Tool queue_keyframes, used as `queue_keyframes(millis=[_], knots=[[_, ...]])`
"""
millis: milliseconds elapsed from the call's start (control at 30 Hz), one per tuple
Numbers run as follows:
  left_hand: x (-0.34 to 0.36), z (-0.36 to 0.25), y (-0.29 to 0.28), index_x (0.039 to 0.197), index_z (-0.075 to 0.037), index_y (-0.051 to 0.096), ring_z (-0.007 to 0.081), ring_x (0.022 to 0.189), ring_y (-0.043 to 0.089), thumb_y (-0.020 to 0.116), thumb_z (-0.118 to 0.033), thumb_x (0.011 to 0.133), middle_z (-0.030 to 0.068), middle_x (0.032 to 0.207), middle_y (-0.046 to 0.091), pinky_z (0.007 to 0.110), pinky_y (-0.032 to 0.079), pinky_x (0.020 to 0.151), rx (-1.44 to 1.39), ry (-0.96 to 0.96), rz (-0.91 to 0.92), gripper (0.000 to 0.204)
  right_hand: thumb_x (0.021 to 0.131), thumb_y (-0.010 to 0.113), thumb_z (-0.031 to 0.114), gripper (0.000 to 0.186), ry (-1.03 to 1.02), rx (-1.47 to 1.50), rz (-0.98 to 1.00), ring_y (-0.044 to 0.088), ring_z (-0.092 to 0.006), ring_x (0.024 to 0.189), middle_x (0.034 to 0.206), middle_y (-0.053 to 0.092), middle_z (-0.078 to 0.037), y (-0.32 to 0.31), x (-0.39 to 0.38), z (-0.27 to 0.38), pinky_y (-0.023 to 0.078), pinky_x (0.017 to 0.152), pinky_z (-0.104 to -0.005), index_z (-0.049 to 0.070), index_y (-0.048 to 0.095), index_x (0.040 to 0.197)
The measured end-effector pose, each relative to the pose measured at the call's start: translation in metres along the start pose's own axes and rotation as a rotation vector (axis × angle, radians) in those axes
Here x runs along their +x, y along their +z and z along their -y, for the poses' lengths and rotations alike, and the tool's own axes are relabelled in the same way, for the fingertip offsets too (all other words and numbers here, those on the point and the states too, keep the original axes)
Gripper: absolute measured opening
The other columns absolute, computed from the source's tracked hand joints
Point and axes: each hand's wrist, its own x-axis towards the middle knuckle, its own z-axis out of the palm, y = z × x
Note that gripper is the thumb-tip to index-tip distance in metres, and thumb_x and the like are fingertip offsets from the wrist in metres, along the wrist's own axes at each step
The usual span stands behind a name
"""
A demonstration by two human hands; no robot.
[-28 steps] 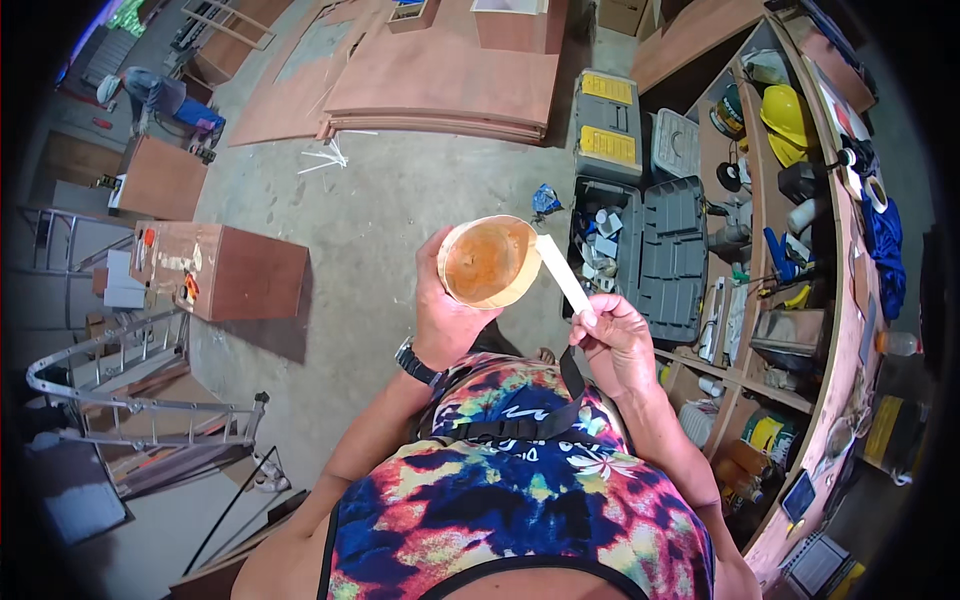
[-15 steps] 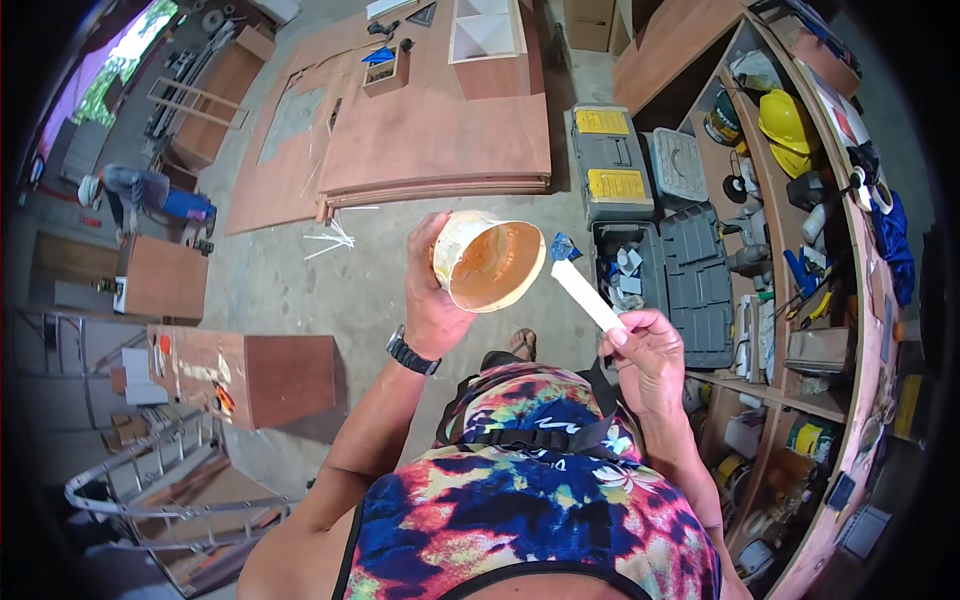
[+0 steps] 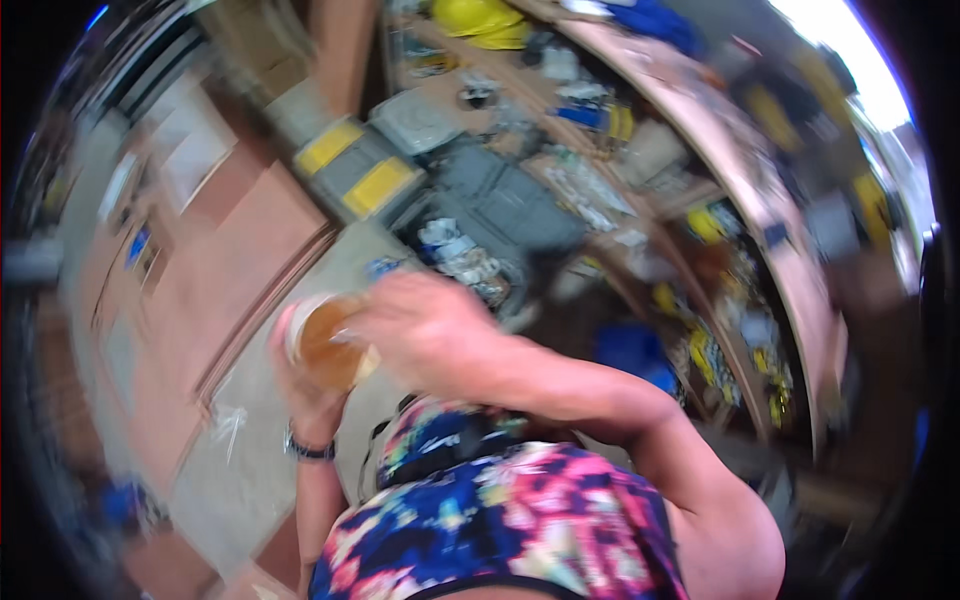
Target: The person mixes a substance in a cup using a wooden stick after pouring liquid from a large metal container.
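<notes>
My left hand (image 3: 300,385), with a dark watch on its wrist, is closed around a cream-coloured round tub (image 3: 300,325). The tub tilts so that its orange-brown inside (image 3: 330,345) shows. At its right rim is my right hand (image 3: 415,310), fingers bent down toward the opening and smeared by motion. A pale sliver under those fingers looks like the flat white stick; most of it is hidden. Just beyond the right hand, a small blue piece (image 3: 382,267) lies by the opened toolbox.
A grey toolbox (image 3: 515,195) lies open with its contents showing, near a closed grey-and-yellow one (image 3: 360,165). Wooden shelving (image 3: 690,130) curves along the right, holding yellow helmets (image 3: 480,20) and tools. Stacked brown boards (image 3: 250,230) lie at the left. White strips (image 3: 230,422) lie on the floor.
The view has swung to the right and blurred. My right hand has moved from beside the tub to its opening, bringing the stick with it. My left hand still holds the tub.
</notes>
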Motion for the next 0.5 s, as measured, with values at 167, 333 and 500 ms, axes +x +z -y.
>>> queue_keyframes(millis=[167, 333, 500], knots=[[-0.026, 0.016, 0.082, 0.154, -0.006, 0.028, 0.0272, 0.129, 0.053, 0.096, -0.022, 0.067, 0.0130, 0.145, 0.046, 0.041, 0.046, 0.111, 0.147, -0.081, 0.046, 0.111, 0.069, 0.071, 0.014, 0.019, 0.072, -0.169, -0.054, 0.062, -0.0292, 0.085, 0.082, 0.059, -0.008, -0.040, -0.045, -0.018, 0.052, 0.075, -0.0408, 0.006, 0.063, 0.084], [-0.017, 0.017, 0.156, 0.153, -0.003, 0.031, 0.0258, 0.127, 0.053, 0.098, -0.024, 0.065, 0.0116, 0.140, 0.050, 0.040, 0.045, 0.110, 0.149, -0.087, 0.176, 0.113, 0.076, 0.074, 0.009, 0.020, 0.163, -0.118, -0.208, 0.063, -0.0294, 0.087, 0.086, 0.059, -0.009, -0.123, -0.093, -0.032, 0.054, 0.074, -0.0402, 0.004, 0.068, 0.094], [-0.021, 0.026, 0.243, 0.153, -0.001, 0.036, 0.0248, 0.129, 0.053, 0.096, -0.017, 0.067, 0.0117, 0.142, 0.053, 0.040, 0.044, 0.112, 0.112, -0.115, 0.123, 0.106, 0.080, 0.073, 0.000, 0.020, 0.240, -0.122, -0.360, 0.065, -0.0306, 0.078, 0.086, 0.058, -0.011, -0.236, -0.164, -0.069, 0.055, 0.066, -0.0407, 0.004, 0.071, 0.099]])
